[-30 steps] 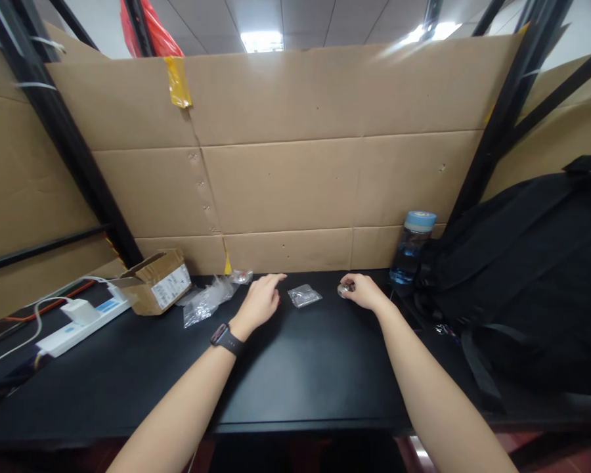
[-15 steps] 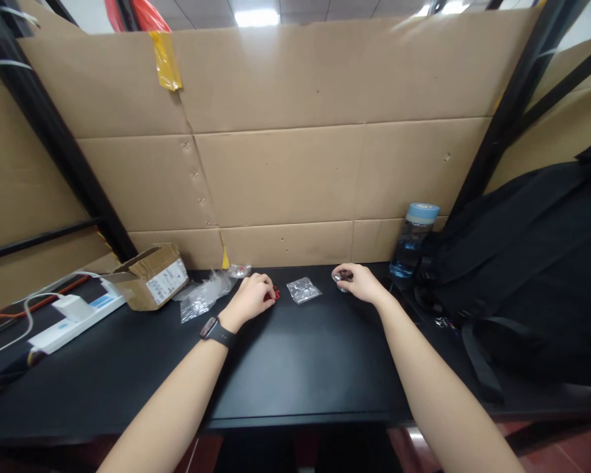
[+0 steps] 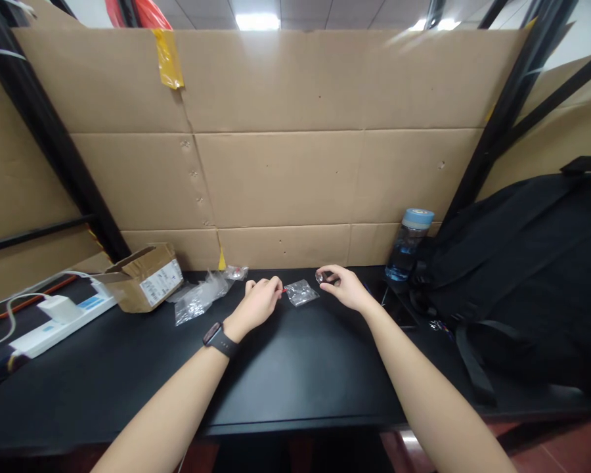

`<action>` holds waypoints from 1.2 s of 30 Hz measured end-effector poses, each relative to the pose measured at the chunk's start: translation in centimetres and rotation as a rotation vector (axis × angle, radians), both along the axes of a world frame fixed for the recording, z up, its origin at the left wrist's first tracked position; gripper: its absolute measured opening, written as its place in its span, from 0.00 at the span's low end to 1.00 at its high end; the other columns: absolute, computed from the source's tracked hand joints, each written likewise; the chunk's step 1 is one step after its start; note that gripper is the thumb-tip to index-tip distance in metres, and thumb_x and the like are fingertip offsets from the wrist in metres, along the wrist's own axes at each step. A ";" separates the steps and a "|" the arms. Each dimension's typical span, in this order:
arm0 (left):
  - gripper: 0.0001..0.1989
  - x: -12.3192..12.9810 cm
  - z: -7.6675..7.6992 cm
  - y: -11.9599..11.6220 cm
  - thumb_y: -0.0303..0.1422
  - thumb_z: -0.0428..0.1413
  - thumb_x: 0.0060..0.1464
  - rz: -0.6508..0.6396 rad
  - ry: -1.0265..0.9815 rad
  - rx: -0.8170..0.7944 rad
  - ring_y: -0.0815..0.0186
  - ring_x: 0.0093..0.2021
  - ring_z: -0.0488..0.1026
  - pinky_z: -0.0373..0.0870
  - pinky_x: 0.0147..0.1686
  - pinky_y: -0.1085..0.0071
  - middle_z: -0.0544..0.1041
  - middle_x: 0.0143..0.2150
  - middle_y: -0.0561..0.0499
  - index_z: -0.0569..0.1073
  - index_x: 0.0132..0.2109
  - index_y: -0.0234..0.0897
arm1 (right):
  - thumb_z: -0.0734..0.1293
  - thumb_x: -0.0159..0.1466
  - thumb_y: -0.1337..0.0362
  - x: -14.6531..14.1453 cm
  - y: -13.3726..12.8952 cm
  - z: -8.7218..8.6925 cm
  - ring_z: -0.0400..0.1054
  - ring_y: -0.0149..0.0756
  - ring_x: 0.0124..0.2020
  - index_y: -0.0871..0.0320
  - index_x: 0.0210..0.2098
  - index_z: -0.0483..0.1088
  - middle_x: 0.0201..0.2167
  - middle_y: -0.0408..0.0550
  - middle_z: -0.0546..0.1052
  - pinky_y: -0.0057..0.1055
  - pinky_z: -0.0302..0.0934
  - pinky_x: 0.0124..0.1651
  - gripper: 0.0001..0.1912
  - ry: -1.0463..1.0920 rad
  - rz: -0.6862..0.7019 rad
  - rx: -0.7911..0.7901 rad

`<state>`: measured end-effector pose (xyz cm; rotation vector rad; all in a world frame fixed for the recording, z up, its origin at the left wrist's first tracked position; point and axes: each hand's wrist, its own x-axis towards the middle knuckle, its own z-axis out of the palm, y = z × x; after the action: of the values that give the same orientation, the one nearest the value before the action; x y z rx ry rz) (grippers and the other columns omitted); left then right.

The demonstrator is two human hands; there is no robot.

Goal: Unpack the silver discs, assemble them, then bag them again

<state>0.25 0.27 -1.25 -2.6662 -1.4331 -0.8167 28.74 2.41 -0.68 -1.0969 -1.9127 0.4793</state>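
Note:
My left hand (image 3: 261,299), with a dark watch on its wrist, is closed around a small red item (image 3: 284,290), mostly hidden by the fingers. Just right of it lies a small clear plastic bag (image 3: 302,293) on the black table (image 3: 305,368). On the bag's other side, my right hand (image 3: 343,287) pinches a small shiny clear item (image 3: 320,277) between thumb and fingers. What kind of thing either item is, I cannot make out.
Crumpled clear plastic bags (image 3: 201,299) lie left of my hands, beside an open cardboard box (image 3: 142,282). A white power strip (image 3: 64,325) is at the far left. A water bottle (image 3: 408,246), a dark phone-like slab (image 3: 398,309) and a black backpack (image 3: 532,282) stand at right.
My right hand has moved left toward the plastic bag, carrying the shiny item. My left hand has shifted slightly right with the red item. The dark slab by the bottle shows more now.

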 end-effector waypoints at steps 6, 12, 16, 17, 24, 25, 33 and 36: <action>0.07 1.2 0.9 -0.8 0.34 0.52 0.65 -0.052 -0.173 0.026 0.62 0.45 0.75 0.57 0.48 0.63 0.81 0.43 0.53 0.74 0.43 0.44 | 0.74 0.56 0.62 -2.9 -1.3 0.3 0.75 0.37 0.41 0.53 0.51 0.71 0.51 0.51 0.77 0.31 0.67 0.39 0.23 0.200 0.176 -0.111; 0.06 2.0 1.2 -1.6 0.35 0.54 0.64 -0.015 -0.221 0.077 0.62 0.46 0.76 0.57 0.47 0.62 0.82 0.44 0.52 0.76 0.42 0.43 | 0.75 0.55 0.62 -4.6 -2.6 0.5 0.75 0.38 0.43 0.53 0.52 0.70 0.53 0.52 0.75 0.36 0.69 0.46 0.26 0.312 0.312 -0.182; 0.07 2.2 1.2 -1.7 0.35 0.55 0.65 -0.001 -0.250 0.088 0.63 0.45 0.76 0.56 0.47 0.62 0.82 0.45 0.54 0.76 0.47 0.46 | 0.76 0.54 0.64 -4.9 -2.5 0.1 0.75 0.36 0.42 0.52 0.52 0.70 0.52 0.51 0.74 0.36 0.69 0.47 0.27 0.390 0.333 -0.216; 0.07 2.2 1.2 -1.7 0.36 0.55 0.65 -0.003 -0.255 0.084 0.63 0.45 0.76 0.56 0.47 0.62 0.82 0.45 0.54 0.76 0.47 0.47 | 0.76 0.54 0.64 -5.0 -2.5 -0.1 0.75 0.36 0.42 0.52 0.52 0.70 0.52 0.51 0.74 0.36 0.69 0.48 0.27 0.415 0.341 -0.229; 0.07 2.2 1.3 -1.9 0.37 0.55 0.64 0.020 -0.263 0.120 0.58 0.53 0.71 0.57 0.51 0.59 0.79 0.48 0.50 0.78 0.43 0.46 | 0.76 0.53 0.65 -5.7 -2.8 -0.4 0.75 0.37 0.45 0.50 0.51 0.70 0.54 0.49 0.72 0.39 0.70 0.52 0.27 0.547 0.412 -0.314; 0.07 2.2 1.4 -1.9 0.37 0.56 0.64 0.030 -0.266 0.139 0.57 0.54 0.70 0.58 0.52 0.58 0.78 0.49 0.50 0.79 0.42 0.46 | 0.77 0.52 0.65 -5.8 -2.8 -0.3 0.75 0.37 0.46 0.50 0.52 0.70 0.55 0.49 0.72 0.40 0.70 0.53 0.28 0.556 0.422 -0.321; 0.04 2.5 1.1 -2.1 0.35 0.61 0.59 0.081 -0.296 0.207 0.53 0.58 0.64 0.59 0.55 0.54 0.72 0.55 0.48 0.81 0.38 0.47 | 0.78 0.52 0.65 -6.0 -3.0 -0.3 0.74 0.39 0.48 0.50 0.52 0.70 0.55 0.49 0.71 0.42 0.69 0.55 0.29 0.576 0.438 -0.319; 0.03 2.8 1.1 -2.4 0.34 0.61 0.59 0.088 -0.309 0.225 0.53 0.57 0.64 0.59 0.54 0.55 0.71 0.54 0.48 0.80 0.38 0.46 | 0.78 0.52 0.65 -6.1 -3.1 -0.3 0.74 0.39 0.48 0.50 0.52 0.70 0.55 0.50 0.71 0.42 0.70 0.54 0.29 0.581 0.432 -0.312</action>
<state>3.04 -2.13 -0.18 -2.3721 -1.4003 -1.3388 22.64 -0.64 -1.01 -0.6158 -1.5664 1.2264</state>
